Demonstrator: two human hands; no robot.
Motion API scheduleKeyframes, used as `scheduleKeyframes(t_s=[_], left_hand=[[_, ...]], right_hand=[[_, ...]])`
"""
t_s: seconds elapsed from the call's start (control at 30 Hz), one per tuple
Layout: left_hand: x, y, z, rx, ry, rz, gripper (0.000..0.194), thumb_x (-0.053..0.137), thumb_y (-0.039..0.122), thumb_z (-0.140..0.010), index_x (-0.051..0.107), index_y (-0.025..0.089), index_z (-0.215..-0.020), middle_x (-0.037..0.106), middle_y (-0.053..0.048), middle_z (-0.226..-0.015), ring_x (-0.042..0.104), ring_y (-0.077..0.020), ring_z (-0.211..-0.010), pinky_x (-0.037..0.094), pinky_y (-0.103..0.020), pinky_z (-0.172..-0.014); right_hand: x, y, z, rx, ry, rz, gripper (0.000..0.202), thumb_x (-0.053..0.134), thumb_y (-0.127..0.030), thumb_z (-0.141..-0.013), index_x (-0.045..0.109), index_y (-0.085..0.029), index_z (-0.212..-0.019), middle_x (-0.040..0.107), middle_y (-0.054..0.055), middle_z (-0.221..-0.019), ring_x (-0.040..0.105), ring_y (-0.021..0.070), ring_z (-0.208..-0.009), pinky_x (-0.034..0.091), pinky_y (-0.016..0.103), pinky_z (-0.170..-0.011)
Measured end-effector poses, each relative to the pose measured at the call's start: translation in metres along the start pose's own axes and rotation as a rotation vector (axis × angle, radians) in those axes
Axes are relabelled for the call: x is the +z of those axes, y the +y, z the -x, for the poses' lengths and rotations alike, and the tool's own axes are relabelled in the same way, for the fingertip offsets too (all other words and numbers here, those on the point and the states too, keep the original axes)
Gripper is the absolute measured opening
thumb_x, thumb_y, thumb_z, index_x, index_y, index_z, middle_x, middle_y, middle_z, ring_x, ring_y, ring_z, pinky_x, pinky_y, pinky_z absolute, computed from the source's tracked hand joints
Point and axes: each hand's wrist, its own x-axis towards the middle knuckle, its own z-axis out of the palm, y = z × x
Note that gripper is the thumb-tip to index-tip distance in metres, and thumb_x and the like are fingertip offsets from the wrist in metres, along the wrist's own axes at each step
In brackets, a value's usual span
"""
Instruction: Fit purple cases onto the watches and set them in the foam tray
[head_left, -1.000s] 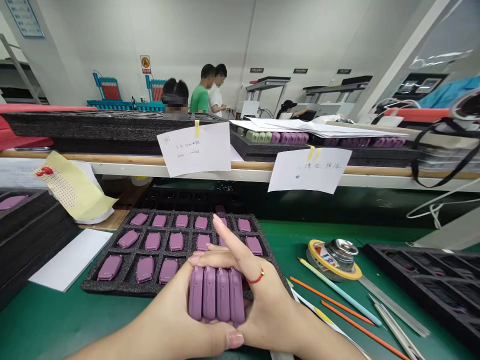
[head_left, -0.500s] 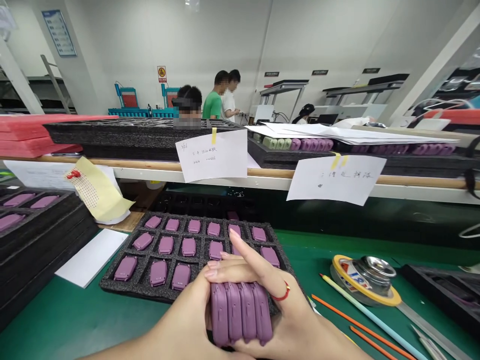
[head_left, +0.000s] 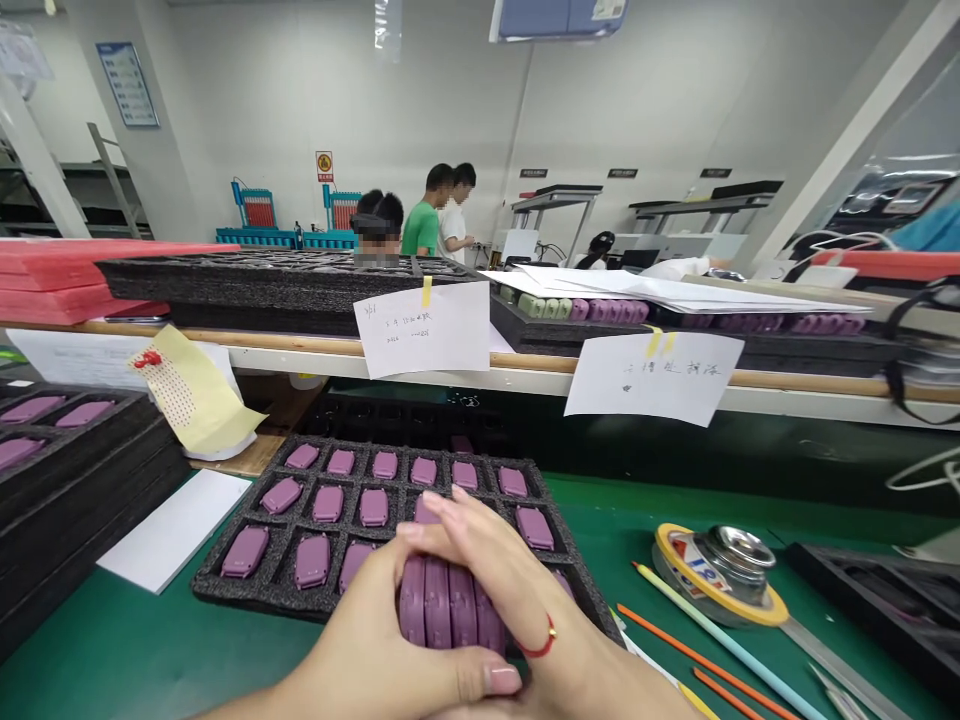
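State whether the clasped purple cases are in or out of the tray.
Out: the left hand and right hand clasp the purple cases side by side, outside the tray.

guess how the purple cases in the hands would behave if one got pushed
The purple cases are likely stiff, their rounded edges showing no bend. Pushed, one might slide from the row, since only the left hand and right hand appear to hold them together.

Tray (head_left: pixel 262 594) on bench (head_left: pixel 150 640), cases (head_left: pixel 311 560) in its compartments. Further cases (head_left: pixel 439 605) between left hand (head_left: pixel 375 630) and right hand (head_left: pixel 510 570), before the tray. Left: paper sheet (head_left: pixel 176 525), then stacked trays (head_left: pixel 82 490). Right: tape roll (head_left: pixel 686 562), stick (head_left: pixel 720 630) just before it. Behind: shelf (head_left: pixel 525 380), two notes (head_left: pixel 427 335) on its front edge.
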Motion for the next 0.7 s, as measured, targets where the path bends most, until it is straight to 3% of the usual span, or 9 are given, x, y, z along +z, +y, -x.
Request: scheduleKeyframes(t_s=[0.1, 0.2, 0.3, 0.37, 0.43, 0.5, 0.57, 0.63, 0.7], left_hand=[[-0.002, 0.000, 0.002, 0.109, 0.010, -0.184, 0.057, 0.088, 0.021, -0.059, 0.070, 0.023, -0.113, 0.077, -0.005, -0.114, 0.070, -0.0288, -0.110, 0.054, -0.036, -0.097], [-0.006, -0.001, 0.004, 0.253, 0.032, -0.346, 0.047, 0.088, 0.023, -0.061, 0.074, 0.026, -0.106, 0.079, -0.002, -0.107, 0.074, -0.0253, -0.099, 0.057, -0.030, -0.088], [-0.009, -0.006, 0.004, 0.387, 0.006, -0.413, 0.044, 0.086, 0.024, -0.067, 0.074, 0.027, -0.109, 0.079, -0.003, -0.108, 0.074, -0.0262, -0.100, 0.058, -0.032, -0.089], [-0.011, -0.010, 0.002, 0.455, -0.040, -0.445, 0.040, 0.083, 0.027, -0.073, 0.073, 0.028, -0.112, 0.079, -0.005, -0.111, 0.072, -0.0282, -0.106, 0.054, -0.038, -0.098], [-0.012, -0.012, 0.001, 0.516, -0.075, -0.458, 0.034, 0.078, 0.030, -0.080, 0.073, 0.029, -0.113, 0.078, -0.005, -0.111, 0.070, -0.0283, -0.110, 0.048, -0.041, -0.106], [-0.012, -0.015, 0.000, 0.562, -0.104, -0.449, 0.030, 0.074, 0.032, -0.084, 0.073, 0.032, -0.114, 0.075, -0.006, -0.116, 0.067, -0.0283, -0.113, 0.047, -0.042, -0.106], [-0.011, -0.017, 0.002, 0.570, -0.084, -0.425, 0.034, 0.073, 0.036, -0.084, 0.072, 0.033, -0.118, 0.066, -0.009, -0.129, 0.061, -0.0306, -0.122, 0.048, -0.042, -0.105], [-0.008, -0.018, 0.005, 0.540, -0.004, -0.404, 0.046, 0.074, 0.037, -0.082, 0.067, 0.032, -0.127, 0.051, -0.011, -0.145, 0.047, -0.0352, -0.137, 0.042, -0.047, -0.111], [-0.007, -0.017, 0.008, 0.447, 0.046, -0.346, 0.076, 0.083, 0.037, -0.073, 0.052, 0.032, -0.142, 0.036, -0.011, -0.157, 0.029, -0.0383, -0.148, 0.028, -0.053, -0.119]], right_hand=[[-0.006, -0.002, 0.005, 0.119, 0.080, -0.158, 0.097, 0.068, -0.054, -0.089, 0.005, -0.033, -0.160, 0.041, 0.009, -0.158, 0.037, 0.0293, -0.146, 0.029, 0.049, -0.122], [-0.009, 0.003, 0.005, 0.327, 0.225, -0.428, 0.082, 0.054, -0.068, -0.091, 0.019, -0.037, -0.158, 0.042, 0.009, -0.156, 0.043, 0.0303, -0.143, 0.035, 0.051, -0.118], [-0.007, 0.010, 0.000, 0.554, 0.130, -0.690, 0.083, 0.041, -0.077, -0.090, 0.023, -0.032, -0.158, 0.055, 0.013, -0.144, 0.060, 0.0311, -0.127, 0.046, 0.053, -0.107], [-0.002, 0.012, -0.004, 0.610, 0.001, -0.848, 0.096, 0.050, -0.081, -0.083, 0.024, -0.026, -0.158, 0.065, 0.014, -0.132, 0.063, 0.0316, -0.122, 0.048, 0.052, -0.105], [0.005, 0.012, -0.006, 0.610, -0.039, -0.956, 0.107, 0.073, -0.071, -0.073, 0.026, -0.023, -0.156, 0.067, 0.014, -0.130, 0.061, 0.0315, -0.126, 0.047, 0.049, -0.108], [0.012, 0.009, -0.006, 0.606, 0.003, -0.971, 0.117, 0.092, -0.048, -0.062, 0.027, -0.024, -0.155, 0.064, 0.013, -0.135, 0.061, 0.0309, -0.126, 0.048, 0.047, -0.108], [0.017, 0.005, -0.005, 0.596, 0.072, -0.875, 0.123, 0.096, -0.027, -0.056, 0.025, -0.027, -0.156, 0.061, 0.012, -0.139, 0.062, 0.0299, -0.125, 0.049, 0.044, -0.108], [0.017, 0.002, -0.004, 0.541, 0.136, -0.763, 0.124, 0.094, -0.017, -0.056, 0.023, -0.030, -0.157, 0.063, 0.009, -0.136, 0.063, 0.0283, -0.124, 0.052, 0.041, -0.105], [0.014, 0.000, -0.002, 0.453, 0.193, -0.639, 0.122, 0.091, -0.014, -0.060, 0.021, -0.032, -0.158, 0.070, 0.005, -0.124, 0.067, 0.0256, -0.117, 0.054, 0.037, -0.102]])
